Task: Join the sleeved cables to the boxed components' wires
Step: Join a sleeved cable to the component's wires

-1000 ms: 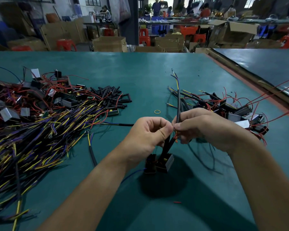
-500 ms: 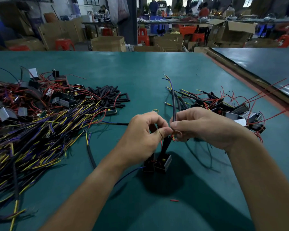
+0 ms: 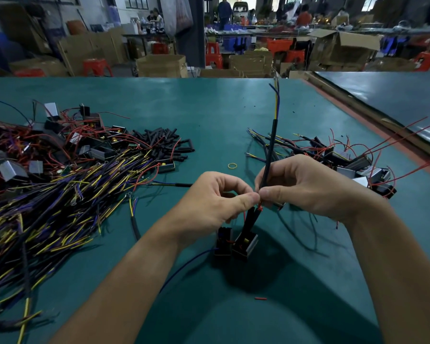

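Left hand (image 3: 214, 202): fingers (image 3: 243, 201) curled, thumb and forefinger closed in a pinch on the red wire (image 3: 260, 207), tip to tip with the other thumb
Right hand (image 3: 305, 187): wrapped round the sleeved cable (image 3: 272, 145), thumb pressed on its lower end right at the join
Sleeved cable: black, rising almost upright out of the right fist – yellow and blue cores bare at its top end, its foot at the meeting thumbs
Red wire: only a short bit shows, just under the two thumb tips
Boxed components (image 3: 245, 244): two side by side directly below the hands, a black sleeve running from the right one up to the pinch; whether they rest on the bench (image 3: 209, 108) I cannot tell
Blue wire (image 3: 184, 266): trails from the left box under the left forearm
Loose cables (image 3: 47, 194): big heap at the left, black tube pieces (image 3: 159, 142) at its far edge
Second heap (image 3: 345, 160): boxes with cables, behind the right hand
Rubber band (image 3: 232, 166): flat on the bench – just beyond the hands
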Demonstrator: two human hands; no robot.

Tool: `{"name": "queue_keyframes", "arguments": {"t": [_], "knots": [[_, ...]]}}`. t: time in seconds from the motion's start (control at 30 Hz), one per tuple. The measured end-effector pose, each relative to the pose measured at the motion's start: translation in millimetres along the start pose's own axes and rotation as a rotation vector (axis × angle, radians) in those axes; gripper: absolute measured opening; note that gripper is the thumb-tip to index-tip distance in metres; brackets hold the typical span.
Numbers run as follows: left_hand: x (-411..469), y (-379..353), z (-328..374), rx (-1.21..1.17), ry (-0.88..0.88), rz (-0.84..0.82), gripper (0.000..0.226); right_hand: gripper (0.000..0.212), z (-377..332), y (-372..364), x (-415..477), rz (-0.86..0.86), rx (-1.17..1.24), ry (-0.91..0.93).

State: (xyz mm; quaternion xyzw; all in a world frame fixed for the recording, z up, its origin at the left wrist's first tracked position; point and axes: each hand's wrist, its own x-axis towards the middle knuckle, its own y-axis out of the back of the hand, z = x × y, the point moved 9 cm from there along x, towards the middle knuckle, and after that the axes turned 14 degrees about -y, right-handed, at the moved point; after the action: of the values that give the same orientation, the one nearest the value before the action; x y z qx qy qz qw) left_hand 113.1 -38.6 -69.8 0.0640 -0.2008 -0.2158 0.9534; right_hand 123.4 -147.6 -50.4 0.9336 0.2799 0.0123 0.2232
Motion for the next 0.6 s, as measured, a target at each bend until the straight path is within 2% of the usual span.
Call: {"name": "queue_keyframes", "arguments": {"t": [0.2, 0.33, 0.4, 0.5, 0.6], "knots": [[0.6, 7.7, 9.5, 0.268, -0.062, 0.105, 0.02, 0.012, 3.8, -3.4, 3.4, 0.022, -0.088, -0.077], [-0.6, 8.4, 38.9, 0.746, -0.291, 0.133, 0.011, 0.016, 3.1, -8.7, 7.5, 0.056, -0.121, -0.089], [-2.3, 8.0, 45.8, 0.88, -0.337, 0.158, 0.011, 0.015, -0.4, -10.2, 8.2, 0.075, -0.119, -0.074], [-4.6, 11.8, 42.9, 0.889, -0.276, 0.194, 0.017, 0.016, -7.4, -9.0, 6.5, 0.089, -0.108, -0.022], [-3.3, 17.2, 30.3, 0.746, -0.179, 0.209, 0.02, 0.016, -8.0, -5.1, 5.7, 0.114, -0.108, -0.001]]}}
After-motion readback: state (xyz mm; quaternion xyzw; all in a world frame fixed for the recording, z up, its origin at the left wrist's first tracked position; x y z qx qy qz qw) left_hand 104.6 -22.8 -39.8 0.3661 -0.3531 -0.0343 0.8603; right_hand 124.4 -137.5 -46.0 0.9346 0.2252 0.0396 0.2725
